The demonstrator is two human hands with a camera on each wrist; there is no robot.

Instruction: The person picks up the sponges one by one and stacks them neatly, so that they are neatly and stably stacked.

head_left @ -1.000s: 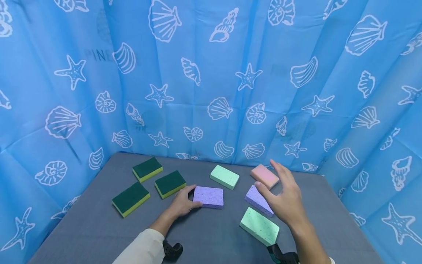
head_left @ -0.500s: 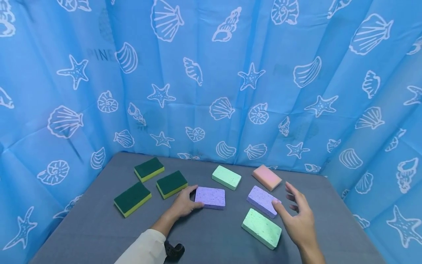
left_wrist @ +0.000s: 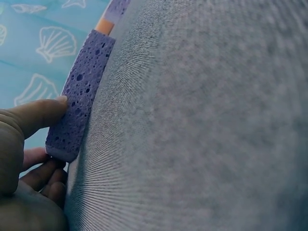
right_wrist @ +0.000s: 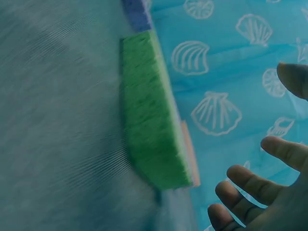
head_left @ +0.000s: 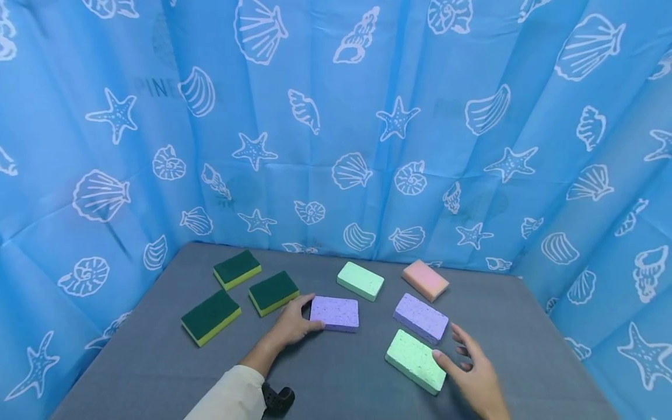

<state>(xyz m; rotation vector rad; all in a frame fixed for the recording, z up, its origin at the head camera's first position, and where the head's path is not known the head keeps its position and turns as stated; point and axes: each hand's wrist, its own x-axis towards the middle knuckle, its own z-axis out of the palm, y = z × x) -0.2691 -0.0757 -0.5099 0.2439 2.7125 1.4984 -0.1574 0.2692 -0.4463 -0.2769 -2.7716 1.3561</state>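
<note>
Left hand (head_left: pixel 290 326) pinching purple sponge (head_left: pixel 334 313) mid-tabletop; right hand (head_left: pixel 472 373) spread, thumb on green sponge (head_left: pixel 415 360), near edge. Curtain print "PINE" (head_left: pixel 157 87).

Head camera looks down across the grey table (head_left: pixel 336 379); each wrist camera skims its surface, sharing nearby sponges.

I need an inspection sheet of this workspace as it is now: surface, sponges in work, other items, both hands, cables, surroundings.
Surface: grey cloth-covered table.
Job's things: purple sponge flat, gripped at its left end; near green sponge flat.
Clutter: second purple sponge, far green sponge, pink sponge, three dark green scourer sponges.
Hands: left hand holds the purple sponge; right hand spread open beside the near green sponge, contact unclear.
Cables: nothing seen.
Surroundings: blue seashell-print curtain.
</note>
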